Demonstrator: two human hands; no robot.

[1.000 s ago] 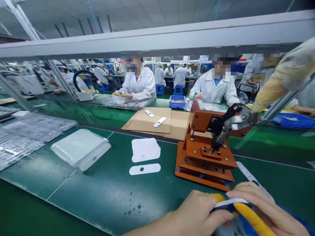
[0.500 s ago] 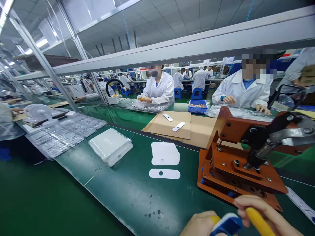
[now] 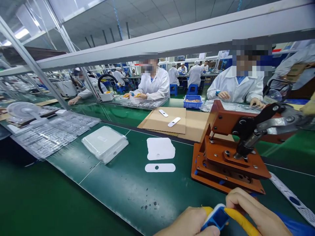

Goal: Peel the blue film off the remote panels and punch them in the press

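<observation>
At the bottom of the view, my left hand (image 3: 189, 221) is closed around a small blue-and-white part (image 3: 216, 218) with a glossy dark-blue face and a white edge. My right hand (image 3: 256, 209) has its fingers curled at the part's upper right edge, gripping it there. Yellow covers, which look like finger cots, show on a finger of each hand; one yellow tip (image 3: 238, 218) presses against the part. Just beyond my hands stands an orange-brown toggle press (image 3: 231, 164) with a metal lever. What lies under my fingers is hidden.
On the green bench lie a white strip with a hole (image 3: 163, 168), a stack of white sheets (image 3: 161, 149) and a plastic-wrapped white pack (image 3: 104, 144). Cardboard (image 3: 172, 121) lies behind. A long patterned strip (image 3: 292, 198) is at right. Co-workers in white coats sit opposite.
The view has shifted slightly right and down. My right hand has moved in against the blue-and-white part, with its yellow-covered finger now touching it. My left hand still holds the part.
</observation>
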